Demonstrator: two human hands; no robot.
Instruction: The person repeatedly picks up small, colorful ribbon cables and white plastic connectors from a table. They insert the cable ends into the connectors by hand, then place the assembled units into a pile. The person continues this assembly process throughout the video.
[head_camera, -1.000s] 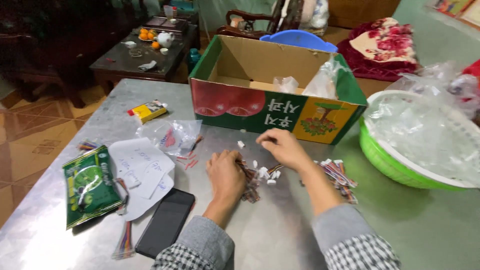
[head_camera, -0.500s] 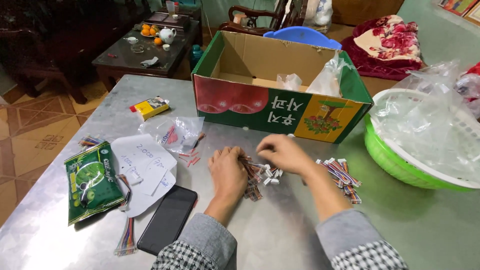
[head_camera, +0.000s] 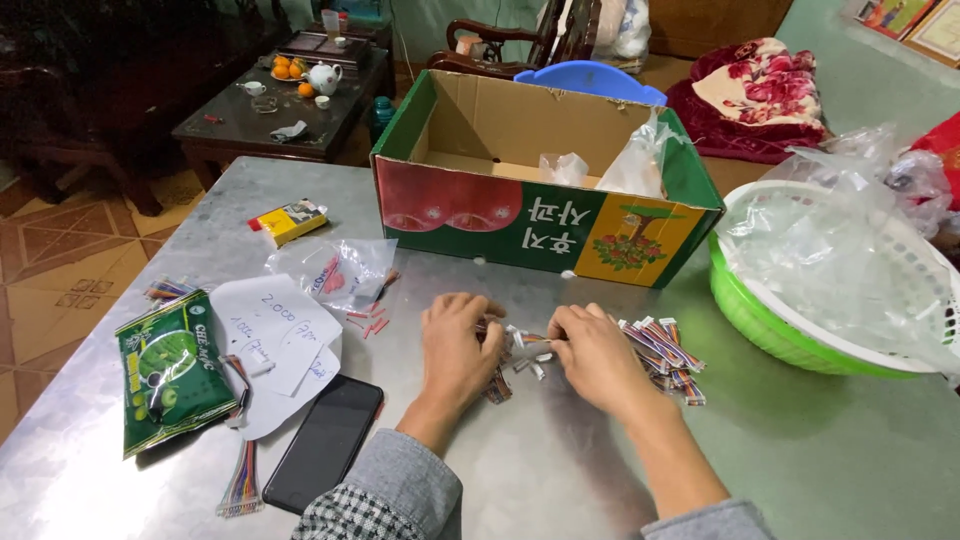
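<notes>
From the head view, my left hand (head_camera: 455, 340) is curled in a closed grip on a bundle of coloured wire connectors (head_camera: 497, 385) on the bench (head_camera: 560, 470), and my right hand (head_camera: 592, 352) pinches one small white-ended lead (head_camera: 528, 350) between them. Compared with half a second ago, my hands have drawn closer together, with the loose pile of connectors (head_camera: 665, 355) just right of my right hand, in front of the cardboard box (head_camera: 545, 215).

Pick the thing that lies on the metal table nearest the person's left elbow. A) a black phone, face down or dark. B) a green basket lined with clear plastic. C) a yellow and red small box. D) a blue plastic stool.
A: the black phone lies flat on the table right beside the left sleeve, below the white paper sheets.
</notes>
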